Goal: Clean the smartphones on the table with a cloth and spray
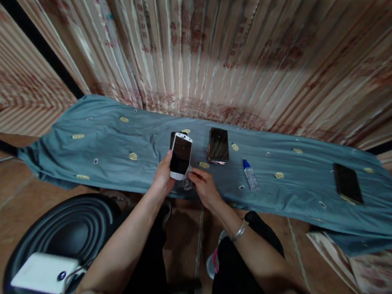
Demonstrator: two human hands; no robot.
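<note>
My left hand (163, 174) is closed around the left edge of a white smartphone (181, 157), its dark screen facing up. With fingers pinched, my right hand (204, 183) holds a small thin grey piece (189, 171) against the phone's lower right corner. I cannot tell exactly what that piece is. Some crumpled clear plastic (187, 184) shows just below the phone. Behind the phone's upper left, a dark flat object (173, 138) is mostly hidden. To the right of my hands lies a stack of dark smartphones (219, 145).
A blue-green patterned cloth (159, 124) covers the narrow table. On it lie a clear bottle with a blue cap (250, 177) and, far right, another dark phone (348, 183). A white power bank (45, 273) with a cable rests on a black round stool (77, 228). Pleated curtains (207, 49) hang behind.
</note>
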